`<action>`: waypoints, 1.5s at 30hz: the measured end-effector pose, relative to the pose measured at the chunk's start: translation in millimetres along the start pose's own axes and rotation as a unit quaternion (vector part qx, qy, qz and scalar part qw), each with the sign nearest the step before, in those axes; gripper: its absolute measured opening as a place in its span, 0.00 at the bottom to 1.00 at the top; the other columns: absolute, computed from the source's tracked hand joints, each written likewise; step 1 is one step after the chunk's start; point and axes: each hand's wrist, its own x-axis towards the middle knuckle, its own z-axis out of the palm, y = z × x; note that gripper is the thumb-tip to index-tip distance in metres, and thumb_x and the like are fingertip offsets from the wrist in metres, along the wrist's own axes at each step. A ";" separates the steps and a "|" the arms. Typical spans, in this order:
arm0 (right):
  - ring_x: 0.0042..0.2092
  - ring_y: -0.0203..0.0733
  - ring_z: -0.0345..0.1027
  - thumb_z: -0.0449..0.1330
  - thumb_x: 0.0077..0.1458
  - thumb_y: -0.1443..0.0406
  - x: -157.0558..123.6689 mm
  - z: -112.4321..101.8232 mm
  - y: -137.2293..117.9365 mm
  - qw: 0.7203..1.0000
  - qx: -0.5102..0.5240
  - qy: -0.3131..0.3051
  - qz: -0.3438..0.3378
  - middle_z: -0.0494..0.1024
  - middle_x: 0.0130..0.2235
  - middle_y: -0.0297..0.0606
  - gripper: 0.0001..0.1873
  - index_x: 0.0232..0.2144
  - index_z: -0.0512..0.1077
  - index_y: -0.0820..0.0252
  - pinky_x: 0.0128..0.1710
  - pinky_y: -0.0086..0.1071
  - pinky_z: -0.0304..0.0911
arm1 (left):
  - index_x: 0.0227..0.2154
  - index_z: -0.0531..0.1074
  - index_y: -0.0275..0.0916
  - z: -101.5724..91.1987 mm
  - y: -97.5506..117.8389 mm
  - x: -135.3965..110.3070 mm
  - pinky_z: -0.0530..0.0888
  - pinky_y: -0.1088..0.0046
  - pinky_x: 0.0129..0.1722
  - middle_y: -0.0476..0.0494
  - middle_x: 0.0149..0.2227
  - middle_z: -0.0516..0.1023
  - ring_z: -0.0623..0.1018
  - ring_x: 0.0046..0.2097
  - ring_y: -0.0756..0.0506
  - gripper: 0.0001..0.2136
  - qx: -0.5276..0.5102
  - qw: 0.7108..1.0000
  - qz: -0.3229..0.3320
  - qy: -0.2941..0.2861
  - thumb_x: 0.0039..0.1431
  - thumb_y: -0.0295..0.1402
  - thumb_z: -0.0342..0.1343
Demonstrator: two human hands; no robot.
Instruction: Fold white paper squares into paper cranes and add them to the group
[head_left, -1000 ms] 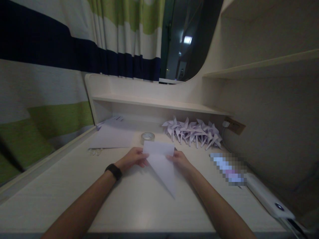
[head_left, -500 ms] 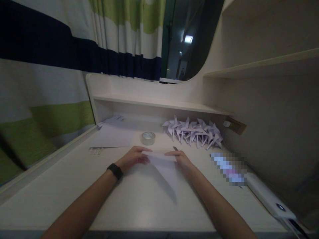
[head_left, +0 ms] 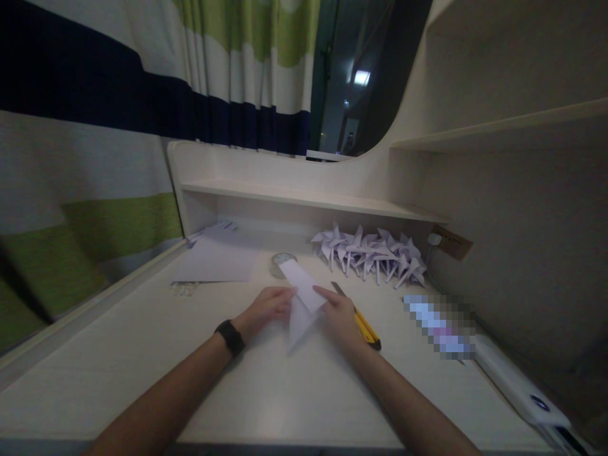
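Observation:
A white sheet of paper [head_left: 304,288], with a folded triangular part and a straight strip standing out at its upper end, is held between both hands over the desk. My left hand [head_left: 273,307] pinches its left edge. On the right edge, the fingers of my right hand [head_left: 338,311] are closed, the index finger lying along the paper. A yellow utility knife [head_left: 367,329] with its blade out lies on the desk just beside my right hand, partly hidden by it. Behind the paper stands a roll of clear tape [head_left: 280,263], partly covered.
Several white paper pinwheels [head_left: 368,250] lie in a row at the back right. A stack of white paper [head_left: 216,256] is at the back left. To the right are a blurred-out phone-like object [head_left: 437,326] and a long white device [head_left: 517,380]. A shelf [head_left: 294,196] runs along the back.
The paper has been turned in my hands, its strip now pointing up and left. My left hand has shifted right, and my right hand has moved slightly down, uncovering more of the utility knife.

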 end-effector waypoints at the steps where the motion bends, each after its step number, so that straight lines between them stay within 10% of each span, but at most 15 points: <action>1: 0.43 0.49 0.74 0.53 0.43 0.70 -3.4 1.2 -2.6 1.000 -0.015 -0.012 -0.011 0.80 0.44 0.41 0.24 0.44 0.78 0.61 0.45 0.40 0.69 | 0.39 0.76 0.30 1.9 -2.0 0.4 0.71 0.70 0.32 0.35 0.35 0.79 0.78 0.33 0.44 0.22 0.015 0.999 0.014 0.027 0.52 0.47 0.62; 7: 0.43 0.50 0.74 0.60 0.39 0.72 -6.4 0.4 -8.4 0.994 0.033 -0.101 -0.021 0.80 0.44 0.42 0.23 0.41 0.79 0.61 0.47 0.42 0.68 | 0.28 0.77 0.29 5.4 3.0 -3.8 0.67 0.73 0.27 0.38 0.28 0.78 0.74 0.27 0.46 0.15 0.029 0.992 0.057 0.112 0.47 0.40 0.65; 12: 0.35 0.46 0.77 0.66 0.45 0.63 0.4 -5.3 -4.1 0.935 0.265 -0.206 0.117 0.81 0.40 0.43 0.28 0.51 0.71 0.59 0.34 0.38 0.73 | 0.25 0.76 0.30 3.6 15.7 -11.4 0.67 0.73 0.27 0.40 0.26 0.78 0.73 0.26 0.47 0.12 0.047 0.991 0.049 0.112 0.47 0.37 0.64; 18: 0.32 0.45 0.78 0.64 0.51 0.62 0.2 -4.4 -1.1 0.904 0.249 -0.278 0.209 0.80 0.39 0.50 0.19 0.44 0.74 0.67 0.28 0.32 0.73 | 0.26 0.76 0.30 -0.8 15.9 -10.3 0.66 0.72 0.27 0.40 0.26 0.78 0.73 0.26 0.46 0.14 0.092 0.993 0.013 0.071 0.46 0.40 0.64; 45: 0.36 0.42 0.77 0.69 0.44 0.65 -3.1 -7.2 1.3 0.901 0.207 -0.312 0.220 0.79 0.40 0.46 0.19 0.39 0.75 0.68 0.40 0.36 0.74 | 0.28 0.77 0.30 -4.2 11.6 -10.8 0.66 0.72 0.26 0.39 0.27 0.79 0.74 0.26 0.46 0.19 0.113 0.993 -0.007 0.028 0.47 0.45 0.63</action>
